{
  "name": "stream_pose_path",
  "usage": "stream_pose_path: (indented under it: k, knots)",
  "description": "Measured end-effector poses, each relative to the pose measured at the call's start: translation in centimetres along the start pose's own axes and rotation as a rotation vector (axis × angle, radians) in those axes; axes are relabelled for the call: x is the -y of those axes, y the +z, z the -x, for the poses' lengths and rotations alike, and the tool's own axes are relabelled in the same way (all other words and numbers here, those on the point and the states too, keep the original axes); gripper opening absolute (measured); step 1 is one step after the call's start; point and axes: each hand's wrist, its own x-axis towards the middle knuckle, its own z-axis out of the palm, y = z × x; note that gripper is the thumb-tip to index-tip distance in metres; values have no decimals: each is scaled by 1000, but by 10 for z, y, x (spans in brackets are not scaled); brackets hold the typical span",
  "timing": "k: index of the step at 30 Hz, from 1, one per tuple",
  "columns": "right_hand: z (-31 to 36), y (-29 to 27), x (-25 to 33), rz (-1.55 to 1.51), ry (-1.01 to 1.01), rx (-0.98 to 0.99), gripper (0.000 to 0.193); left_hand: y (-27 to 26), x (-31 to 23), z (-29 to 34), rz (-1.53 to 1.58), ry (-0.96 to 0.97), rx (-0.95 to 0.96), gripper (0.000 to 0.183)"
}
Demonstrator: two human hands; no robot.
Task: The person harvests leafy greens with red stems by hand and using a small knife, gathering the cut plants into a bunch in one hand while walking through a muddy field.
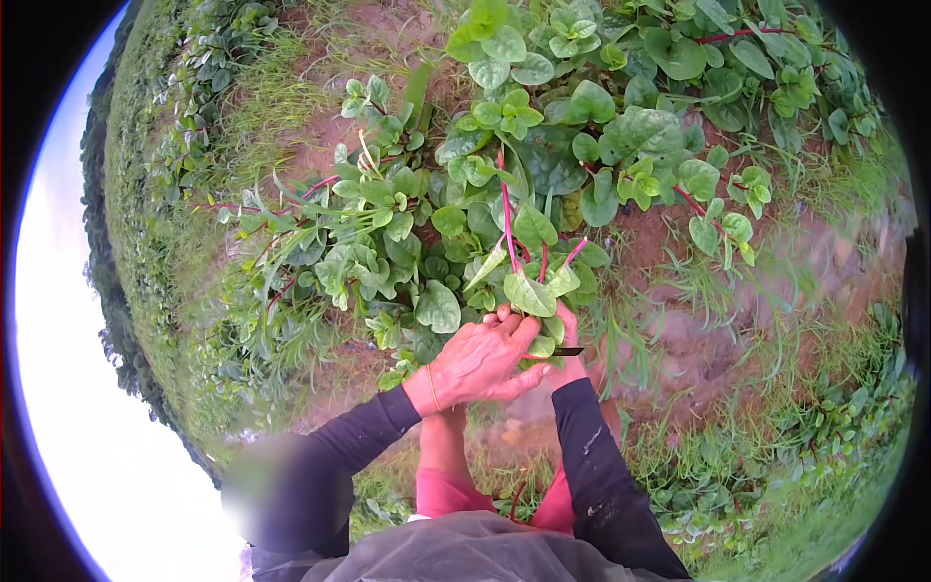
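Observation:
A leafy green vine plant (pixel 438 308) with thick pink-red stems (pixel 506 209) grows in front of me. My left hand (pixel 480 357) reaches into its near edge, back upward, with fingers closed round leafy stems and the thumb pointing right. Beside it my right hand (pixel 570 361) is pressed up against the leaves (pixel 531 293), which cover most of its fingers. One finger shows along their right side; what it grips is hidden. A short dark blade (pixel 562 351) lies across the right hand, its tip to the right. Its handle is not visible.
More leafy plants (pixel 669 58) spread at the far right and far left. Grass (pixel 679 291) and reddish-brown soil (pixel 669 359) lie between the rows. My bare legs (pixel 444 451), pink clothing (pixel 451 493) and grey cloth (pixel 465 553) show near the lower edge.

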Motion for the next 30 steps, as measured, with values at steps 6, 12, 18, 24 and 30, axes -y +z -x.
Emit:
stream_pose_path:
  k: [6,12,18,24,30]
  knots:
    - [2,-9,5,2,41,14,51,-15,-4,11,-13,-13,294,67]
    - [7,5,5,85,-47,-438,40,-38,35,-5,355,139,13,43]
    - [15,-14,19,-232,54,80,38,-57,82,-61,557,-38,-696,19]
    - [-3,6,27,-109,192,6,30,-10,197,-99,104,-411,-322,21]
    - [26,1,51,-145,70,-49,23,-3,128,-126,184,-229,-548,16]
